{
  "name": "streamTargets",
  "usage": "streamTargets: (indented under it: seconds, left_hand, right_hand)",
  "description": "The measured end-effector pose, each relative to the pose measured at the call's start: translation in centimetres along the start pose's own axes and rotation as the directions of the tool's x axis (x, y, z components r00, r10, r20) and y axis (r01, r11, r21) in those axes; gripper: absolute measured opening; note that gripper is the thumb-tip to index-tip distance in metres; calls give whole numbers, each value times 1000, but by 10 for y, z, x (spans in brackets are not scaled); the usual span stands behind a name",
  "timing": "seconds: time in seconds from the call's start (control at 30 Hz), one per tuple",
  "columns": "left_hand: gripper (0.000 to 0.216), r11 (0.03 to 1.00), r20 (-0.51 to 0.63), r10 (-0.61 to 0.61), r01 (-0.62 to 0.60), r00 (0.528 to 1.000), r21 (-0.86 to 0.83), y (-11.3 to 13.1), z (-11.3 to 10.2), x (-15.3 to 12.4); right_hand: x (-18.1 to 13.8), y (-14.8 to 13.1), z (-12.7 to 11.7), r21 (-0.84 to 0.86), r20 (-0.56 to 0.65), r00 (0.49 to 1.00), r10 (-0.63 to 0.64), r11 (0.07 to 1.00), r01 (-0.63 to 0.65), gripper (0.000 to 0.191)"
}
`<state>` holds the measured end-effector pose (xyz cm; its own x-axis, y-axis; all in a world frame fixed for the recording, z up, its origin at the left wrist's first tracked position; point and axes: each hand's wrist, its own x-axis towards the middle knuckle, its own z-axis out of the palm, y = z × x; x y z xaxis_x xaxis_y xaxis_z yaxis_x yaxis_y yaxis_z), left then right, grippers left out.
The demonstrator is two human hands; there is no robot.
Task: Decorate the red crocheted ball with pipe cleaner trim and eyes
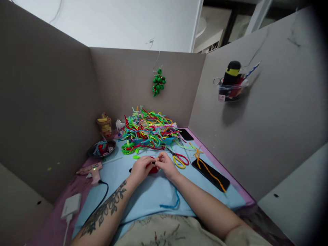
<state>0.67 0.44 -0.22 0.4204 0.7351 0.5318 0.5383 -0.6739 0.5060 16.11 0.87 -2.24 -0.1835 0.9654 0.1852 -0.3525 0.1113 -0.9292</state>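
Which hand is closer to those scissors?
The right. The right hand is just left of the scissors; the left hand is farther left, beyond the right one.

Illumination moderate, rather dim near the viewer. Brightest: white wall (143,24), far side. Darkest large surface: left partition (48,92); right partition (271,89) paler. Light appears to come from above: soft shadow lies below the clear container (232,93) on the right. Shading under left hand (141,168) and right hand (165,164) is faint, diffuse. Small green glow on glue gun (94,169), left. Container's contents slightly blurred; red item (153,169) between the fingers too soft to resolve. Wide-angle distortion: partitions splay outward. Black vignette down right edge, heaviest at far right corner.
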Motion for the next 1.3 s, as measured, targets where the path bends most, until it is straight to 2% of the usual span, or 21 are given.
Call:
streamTargets:
  seconds: [0.33,0.5,0.6,0.73,1.03,1.13,1.2,1.23,1.3]
  left_hand:
    - [16,999,-2,28,-27,1000,43,0,2,-1]
    - [13,995,-74,17,-9,997,101,-3,2,-2]
    - [11,986,-125,37,-16,991,166,-5,1,-3]
    - [12,973,-143,116,-84,983,217,-5,1,-4]
    - [10,978,-120,121,-97,985,186,-1,3,-4]
    - [11,979,-75,87,-71,993,189,-1,-2,-1]
    - [13,979,-28,19,-13,999,202,-7,-14,1]
    - [15,976,0,-35,34,999,215,-13,-22,2]
    - [18,940,-3,-218,211,976,267,-30,-42,3]
  right_hand:
    - [0,1,0,-4,-14,999,30,1000,-30,32]
    - [-2,-3,2,-64,-46,999,13,998,-16,26]
    - [-4,-6,2,-135,-3,997,71,988,-71,21]
    - [-3,-7,0,-164,43,990,131,979,-123,21]
    - [-2,-8,-1,-146,79,988,132,982,-120,12]
    - [-3,-9,0,-154,73,988,133,981,-120,14]
    - [-2,-9,0,-151,57,990,126,982,-117,18]
    - [-2,-9,0,-149,45,992,119,983,-111,20]
    - [-1,-9,-2,-155,25,995,101,983,-96,24]
